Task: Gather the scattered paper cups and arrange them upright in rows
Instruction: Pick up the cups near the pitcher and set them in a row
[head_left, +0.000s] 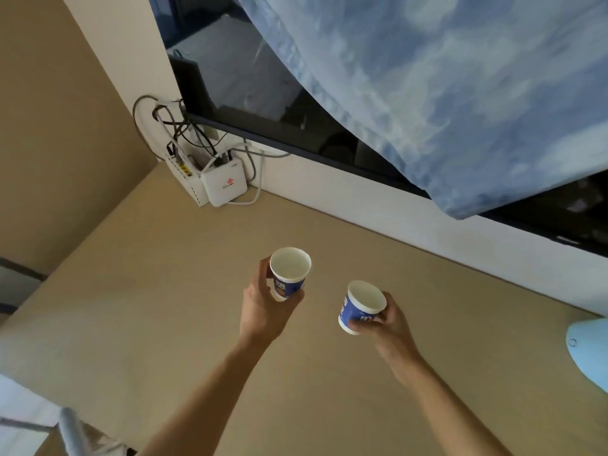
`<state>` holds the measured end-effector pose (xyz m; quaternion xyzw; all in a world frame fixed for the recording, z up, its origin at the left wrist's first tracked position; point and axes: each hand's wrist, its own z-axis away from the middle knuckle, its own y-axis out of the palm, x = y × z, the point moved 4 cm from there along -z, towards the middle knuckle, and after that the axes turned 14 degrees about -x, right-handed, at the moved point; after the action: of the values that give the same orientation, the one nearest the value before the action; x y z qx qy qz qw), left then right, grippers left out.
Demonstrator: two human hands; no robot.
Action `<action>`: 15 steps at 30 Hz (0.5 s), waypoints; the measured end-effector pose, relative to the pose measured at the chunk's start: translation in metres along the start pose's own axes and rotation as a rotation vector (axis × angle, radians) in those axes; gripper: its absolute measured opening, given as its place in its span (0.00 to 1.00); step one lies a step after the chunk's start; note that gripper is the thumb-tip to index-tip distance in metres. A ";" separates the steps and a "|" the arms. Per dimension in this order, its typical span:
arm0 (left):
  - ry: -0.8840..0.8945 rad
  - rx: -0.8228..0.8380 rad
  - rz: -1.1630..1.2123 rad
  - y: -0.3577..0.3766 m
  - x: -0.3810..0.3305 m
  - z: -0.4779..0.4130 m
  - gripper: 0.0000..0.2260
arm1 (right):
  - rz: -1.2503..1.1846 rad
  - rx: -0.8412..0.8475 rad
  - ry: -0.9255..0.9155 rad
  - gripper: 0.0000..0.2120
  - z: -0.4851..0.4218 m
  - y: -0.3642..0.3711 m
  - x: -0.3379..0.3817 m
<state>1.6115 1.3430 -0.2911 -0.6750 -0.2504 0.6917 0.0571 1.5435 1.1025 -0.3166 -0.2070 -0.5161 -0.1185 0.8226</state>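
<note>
Two blue and white paper cups are in view, both empty with their mouths up. My left hand (263, 307) grips one cup (289, 273) from its left side, holding it above the tan tabletop (164, 324). To the right, my right hand (390, 324) grips the other cup (360, 306) from its right side, tilted slightly to the left. The two cups are apart from each other, about a cup's width between them. Whether either cup touches the table I cannot tell.
A white router (223, 187) with a tangle of cables sits in the back left corner against the wall. A dark screen (263, 93) hangs behind, partly covered by a blue cloth (460, 93). A pale blue object (589, 347) lies at the right edge.
</note>
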 end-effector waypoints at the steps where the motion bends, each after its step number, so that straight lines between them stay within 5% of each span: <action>1: 0.011 -0.005 0.005 0.001 0.003 -0.016 0.29 | -0.007 -0.006 -0.011 0.31 -0.005 0.010 0.003; 15: 0.081 -0.045 0.100 0.094 0.054 -0.168 0.29 | -0.151 -0.194 -0.180 0.34 -0.062 0.068 -0.029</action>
<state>1.7928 1.3286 -0.3734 -0.7153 -0.2292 0.6599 0.0174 1.6085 1.1334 -0.3815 -0.2557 -0.5880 -0.2103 0.7380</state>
